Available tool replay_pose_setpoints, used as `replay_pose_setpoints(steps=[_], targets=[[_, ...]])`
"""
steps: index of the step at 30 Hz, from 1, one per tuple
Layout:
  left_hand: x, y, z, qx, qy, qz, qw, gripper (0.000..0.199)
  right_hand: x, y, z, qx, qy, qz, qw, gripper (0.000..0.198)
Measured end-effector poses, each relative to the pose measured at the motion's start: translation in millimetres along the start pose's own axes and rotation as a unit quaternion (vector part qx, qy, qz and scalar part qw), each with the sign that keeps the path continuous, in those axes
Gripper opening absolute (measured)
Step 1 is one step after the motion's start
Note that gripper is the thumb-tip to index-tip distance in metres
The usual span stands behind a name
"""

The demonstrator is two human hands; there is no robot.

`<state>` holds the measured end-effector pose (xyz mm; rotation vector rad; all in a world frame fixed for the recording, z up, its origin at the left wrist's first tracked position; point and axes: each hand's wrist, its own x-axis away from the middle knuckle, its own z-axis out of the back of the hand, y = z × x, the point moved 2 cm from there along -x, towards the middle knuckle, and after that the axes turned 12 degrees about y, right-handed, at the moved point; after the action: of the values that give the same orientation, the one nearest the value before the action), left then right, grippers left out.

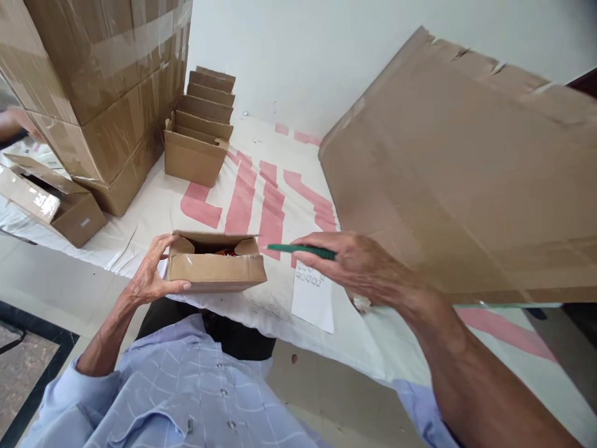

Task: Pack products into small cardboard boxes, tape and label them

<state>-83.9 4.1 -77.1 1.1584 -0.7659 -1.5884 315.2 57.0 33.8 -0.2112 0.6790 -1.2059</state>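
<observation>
My left hand (152, 270) grips the left end of a small cardboard box (217, 269) at the table's front edge, thumb on the near side and fingers at the far side. The box's top is partly open; something red and orange (227, 252) shows inside, too hidden to name. To the right of the box, my right hand (347, 258) is closed around a slim green pen-like object (303, 249) pointing left toward the box. Its exact kind is unclear. Below that hand lies a white sheet of paper (314, 305) with small drawn marks.
Large taped cartons (116, 118) are stacked at the left, beside another open box (77, 214). Several open small boxes (196, 155) stand in a row by the wall. A big cardboard sheet (457, 180) takes up the right. Another person's arm (18, 121) shows at far left.
</observation>
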Motion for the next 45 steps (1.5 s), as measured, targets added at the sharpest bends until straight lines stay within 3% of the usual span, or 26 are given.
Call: replay_pose_setpoints(steps=[3, 7, 10, 12, 14, 17, 21, 25, 29, 36, 42, 45], targets=[[-2.8, 2.1, 0.4, 0.0, -0.012, -0.003, 1.0, 0.107, 29.8, 32.7, -16.9, 0.004, -0.014, -0.075, 0.997, 0.043], [-4.1, 7.2, 1.9, -0.014, -0.032, -0.005, 0.999, 0.113, 76.6, 61.7, -87.6, 0.03, 0.001, -0.175, 0.984, 0.046], [-3.5, 11.9, 3.1, -0.022, -0.038, -0.013, 0.999, 0.107, 93.2, 68.5, -123.7, -0.01, -0.001, -0.183, 0.983, 0.043], [-3.5, 14.2, 3.5, -0.026, -0.035, -0.016, 0.999, 0.101, 88.7, 63.4, -123.2, -0.044, 0.03, -0.168, 0.984, 0.042], [-4.1, 15.2, 3.6, -0.032, -0.033, -0.015, 0.999, 0.097, 75.0, 47.3, -106.9, -0.065, 0.094, -0.136, 0.984, 0.039], [-5.9, 15.5, 3.4, -0.037, -0.032, -0.008, 0.999, 0.094, 50.0, -0.3, -80.0, -0.082, 0.153, -0.031, 0.984, 0.029], [-7.2, 16.9, 3.1, -0.04, -0.029, 0.002, 0.999, 0.096, 26.9, -79.3, -83.3, -0.114, 0.07, 0.155, 0.979, 0.021], [-5.8, 18.1, 2.4, -0.038, -0.03, 0.008, 0.999, 0.095, 11.9, -120.9, -115.6, -0.063, -0.028, 0.211, 0.975, 0.018], [-3.7, 15.8, 1.0, -0.029, -0.029, 0.011, 0.999, 0.093, 4.5, -126.0, -136.3, -0.079, -0.059, 0.185, 0.978, 0.017], [-4.4, 13.8, -1.4, -0.008, -0.029, -0.009, 0.999, 0.089, 9.5, -120.9, -145.9, -0.149, 0.001, 0.18, 0.972, 0.023], [-4.6, 15.5, -4.1, -0.017, -0.027, -0.03, 0.999, 0.087, 8.9, -123.9, -158.6, -0.201, 0.006, 0.19, 0.961, 0.012], [-3.5, 15.4, -3.9, -0.021, -0.021, -0.035, 0.999, 0.088, 8.7, -126.1, -158.9, -0.209, 0.03, 0.203, 0.956, 0.017]])
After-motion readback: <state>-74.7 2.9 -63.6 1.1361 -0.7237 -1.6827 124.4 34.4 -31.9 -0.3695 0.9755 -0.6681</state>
